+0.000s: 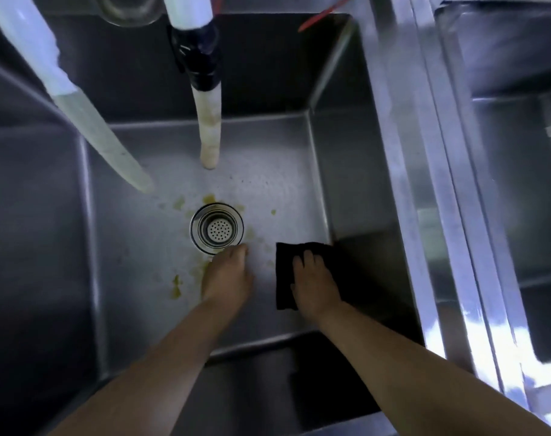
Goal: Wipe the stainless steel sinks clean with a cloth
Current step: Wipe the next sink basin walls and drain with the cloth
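I look down into a deep stainless steel sink [136,278] with a round drain strainer [217,228] in its floor. Yellowish-brown stains lie around the drain and to its lower left. A black cloth [285,275] lies flat on the sink floor to the right of the drain, near the right wall. My right hand [313,286] presses on the cloth with straight fingers. My left hand [227,276] rests on the bare sink floor just below the drain, fingertips at the strainer's rim, holding nothing.
Two pale hoses hang into the sink, one slanting in from the left [88,121] and one straight down [208,133] from a black taped joint. A steel divider rim [437,215] separates a second basin [519,184] on the right. A red strip [324,12] shows at the top.
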